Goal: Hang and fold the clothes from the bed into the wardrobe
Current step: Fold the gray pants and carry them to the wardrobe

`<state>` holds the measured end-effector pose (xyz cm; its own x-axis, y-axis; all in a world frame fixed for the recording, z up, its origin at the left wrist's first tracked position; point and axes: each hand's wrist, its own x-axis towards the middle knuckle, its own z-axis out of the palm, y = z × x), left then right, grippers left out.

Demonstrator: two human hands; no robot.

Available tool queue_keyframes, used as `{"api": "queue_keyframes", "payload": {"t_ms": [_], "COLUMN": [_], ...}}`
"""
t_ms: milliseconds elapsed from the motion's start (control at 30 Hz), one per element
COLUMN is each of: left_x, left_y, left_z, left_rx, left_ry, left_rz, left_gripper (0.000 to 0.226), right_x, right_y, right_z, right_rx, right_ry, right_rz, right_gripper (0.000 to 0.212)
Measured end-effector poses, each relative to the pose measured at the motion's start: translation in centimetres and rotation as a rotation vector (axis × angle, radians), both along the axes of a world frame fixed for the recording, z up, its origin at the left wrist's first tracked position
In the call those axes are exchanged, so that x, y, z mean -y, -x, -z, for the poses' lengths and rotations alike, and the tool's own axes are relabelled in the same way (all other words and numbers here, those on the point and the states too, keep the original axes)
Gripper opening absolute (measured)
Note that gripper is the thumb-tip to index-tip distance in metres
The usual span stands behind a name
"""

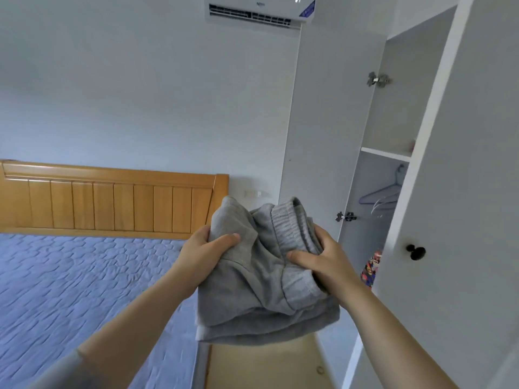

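Observation:
A folded grey garment (261, 279) with ribbed cuffs is held up in front of me between both hands. My left hand (206, 248) grips its left side, thumb on top. My right hand (323, 256) grips its right side over the ribbed band. The bed (70, 290) with a blue quilted cover lies below and to the left. The white wardrobe (460, 192) stands to the right with its door open, showing a shelf (386, 154) and a compartment below it.
Empty hangers (382, 196) hang inside the wardrobe under the shelf. Something colourful (370, 266) sits low in the wardrobe. The open door panel (323, 130) stands between bed and wardrobe. A wooden headboard (112, 203) lines the wall; an air conditioner (258, 9) is mounted above.

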<state>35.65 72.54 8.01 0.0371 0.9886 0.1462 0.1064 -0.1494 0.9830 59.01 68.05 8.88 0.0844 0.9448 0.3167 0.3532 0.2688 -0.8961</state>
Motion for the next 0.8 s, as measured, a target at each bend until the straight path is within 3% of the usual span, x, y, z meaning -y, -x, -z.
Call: {"api": "queue_keyframes", "payload": {"t_ms": [200,400,800], "left_x": [-8.8,-16.4,-32.9], "left_y": [1.2,0.6,-6.1], "left_z": [-1.1,-1.4,-4.9], "left_rx": [0.003,0.007,0.009], "left_ry": [-0.011,-0.035,-0.15], "left_rz": [0.018,-0.004,0.043], "left_gripper": [0.042,0.035,0.037], "right_x": [-8.5,-16.4,-32.3], "right_y": [1.4,1.1,-5.6], "right_z": [-1.5,-1.4,-4.9], "right_rx": [-0.011,-0.025,-0.032], "right_ry": [-0.027,-0.036,-0.132], "right_rz": [0.016,0.018,0.058], "right_gripper": [0.055,0.049,0.045]}}
